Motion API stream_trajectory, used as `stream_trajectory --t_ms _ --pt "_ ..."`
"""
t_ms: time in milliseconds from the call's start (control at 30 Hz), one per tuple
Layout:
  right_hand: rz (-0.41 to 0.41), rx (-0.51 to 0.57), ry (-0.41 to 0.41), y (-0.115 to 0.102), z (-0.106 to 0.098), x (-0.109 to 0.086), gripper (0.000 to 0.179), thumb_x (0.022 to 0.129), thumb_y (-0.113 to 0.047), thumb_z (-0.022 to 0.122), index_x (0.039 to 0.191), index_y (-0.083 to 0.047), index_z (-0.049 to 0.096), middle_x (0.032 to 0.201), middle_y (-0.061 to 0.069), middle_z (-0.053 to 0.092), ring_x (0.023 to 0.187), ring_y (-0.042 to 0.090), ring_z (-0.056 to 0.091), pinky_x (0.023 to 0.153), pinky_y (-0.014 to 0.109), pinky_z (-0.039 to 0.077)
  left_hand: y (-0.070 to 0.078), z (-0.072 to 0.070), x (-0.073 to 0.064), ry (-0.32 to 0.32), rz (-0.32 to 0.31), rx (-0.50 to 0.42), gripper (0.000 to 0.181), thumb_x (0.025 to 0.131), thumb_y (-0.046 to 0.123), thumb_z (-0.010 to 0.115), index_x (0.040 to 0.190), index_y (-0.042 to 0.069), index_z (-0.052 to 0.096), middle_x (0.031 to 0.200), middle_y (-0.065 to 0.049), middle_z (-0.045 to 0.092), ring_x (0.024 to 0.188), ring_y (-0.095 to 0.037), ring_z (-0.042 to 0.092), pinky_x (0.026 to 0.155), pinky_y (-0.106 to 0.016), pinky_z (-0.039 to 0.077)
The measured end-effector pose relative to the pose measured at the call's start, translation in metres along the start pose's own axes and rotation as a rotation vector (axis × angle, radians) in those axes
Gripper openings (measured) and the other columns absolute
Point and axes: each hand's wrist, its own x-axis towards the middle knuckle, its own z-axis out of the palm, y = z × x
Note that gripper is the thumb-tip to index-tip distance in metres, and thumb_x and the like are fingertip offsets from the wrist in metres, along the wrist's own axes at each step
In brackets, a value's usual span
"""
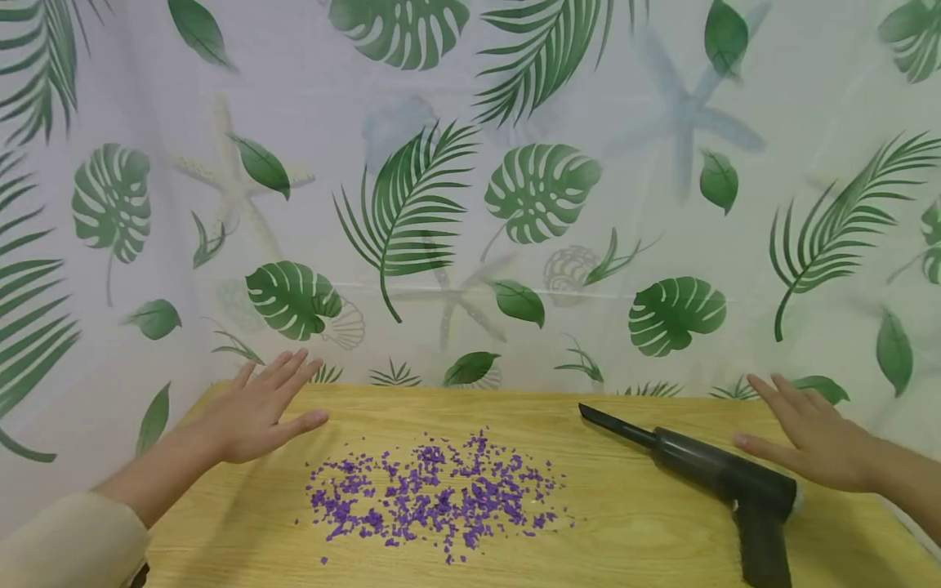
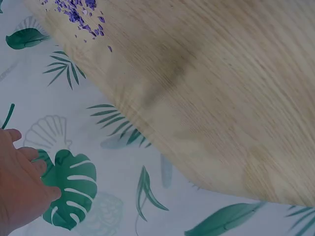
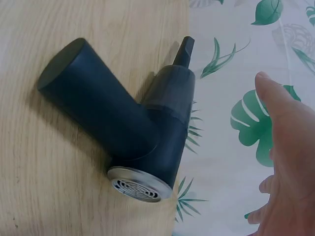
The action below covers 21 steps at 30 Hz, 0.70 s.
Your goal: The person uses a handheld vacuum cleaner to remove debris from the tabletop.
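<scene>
Low path to purple scraps [image 1: 441, 502] is obstructed by black device [image 1: 724, 469] from right hand [image 1: 823, 441], unobstructed from left hand [image 1: 257, 412].

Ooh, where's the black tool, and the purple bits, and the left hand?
Black tool [image 1: 720, 465]: head view, on its barrel.
Purple bits [image 1: 443, 501]: head view, on a clump near their middle.
Left hand [image 1: 259, 415]: head view, on its back.

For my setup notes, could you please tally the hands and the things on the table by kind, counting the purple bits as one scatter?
Hands: 2 (left hand, right hand)
Black handheld tool: 1
Scatter of purple bits: 1
Total: 4
</scene>
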Motion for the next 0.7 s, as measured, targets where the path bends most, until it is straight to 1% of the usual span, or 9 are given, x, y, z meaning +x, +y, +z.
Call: stream_trajectory --t_ms 133,300,400,467,567,700 --pt "0.0 0.052 -0.002 0.002 0.001 0.0 0.096 0.099 -0.047 0.056 0.158 0.002 -0.002 0.151 0.05 0.006 0.125 0.077 0.018 0.088 0.086 0.021 0.01 0.002 0.011 -0.002 0.018 0.005 0.08 0.099 0.062 0.041 0.159 0.011 0.024 0.165 -0.018 0.019 0.151 -0.042 0.017 0.117 -0.069 0.006" --pt "-0.016 0.1 -0.013 0.0 0.003 0.005 0.097 0.099 -0.046 0.057 0.157 0.003 -0.003 0.151 0.049 0.009 0.128 0.073 0.02 0.09 0.084 0.023 0.023 0.003 0.027 0.0 0.058 0.014 0.079 0.099 0.063 0.04 0.159 0.013 0.026 0.164 -0.018 0.024 0.15 -0.041 0.022 0.118 -0.067 0.009" --pt "-0.033 0.119 -0.022 -0.002 0.005 0.008 0.098 0.098 -0.045 0.059 0.157 0.004 -0.003 0.152 0.047 0.012 0.131 0.07 0.02 0.092 0.082 0.025 0.032 0.004 0.034 -0.018 0.073 -0.002 0.079 0.099 0.063 0.041 0.159 0.014 0.025 0.163 -0.017 0.025 0.151 -0.039 0.022 0.118 -0.067 0.009" --pt "-0.05 0.126 -0.021 -0.003 0.006 0.01 0.101 0.097 -0.044 0.061 0.156 0.006 -0.003 0.152 0.047 0.014 0.131 0.069 0.022 0.094 0.08 0.027 0.037 0.006 0.039 -0.022 0.082 -0.013 0.079 0.099 0.063 0.041 0.159 0.014 0.025 0.163 -0.017 0.025 0.151 -0.039 0.023 0.118 -0.066 0.01" --pt "-0.075 0.108 -0.013 -0.006 0.011 0.014 0.105 0.094 -0.045 0.064 0.154 0.012 -0.001 0.15 0.047 0.022 0.13 0.067 0.029 0.095 0.075 0.033 0.046 0.009 0.045 -0.026 0.106 -0.023 0.079 0.099 0.063 0.042 0.159 0.015 0.025 0.163 -0.017 0.026 0.151 -0.038 0.024 0.119 -0.066 0.011" --pt "-0.066 0.101 -0.061 -0.009 0.022 0.017 0.111 0.092 -0.05 0.066 0.152 0.014 -0.001 0.147 0.049 0.024 0.128 0.068 0.032 0.092 0.072 0.039 0.057 0.014 0.052 -0.036 0.141 -0.033 0.079 0.098 0.063 0.043 0.159 0.015 0.026 0.162 -0.016 0.028 0.149 -0.037 0.028 0.119 -0.066 0.013"
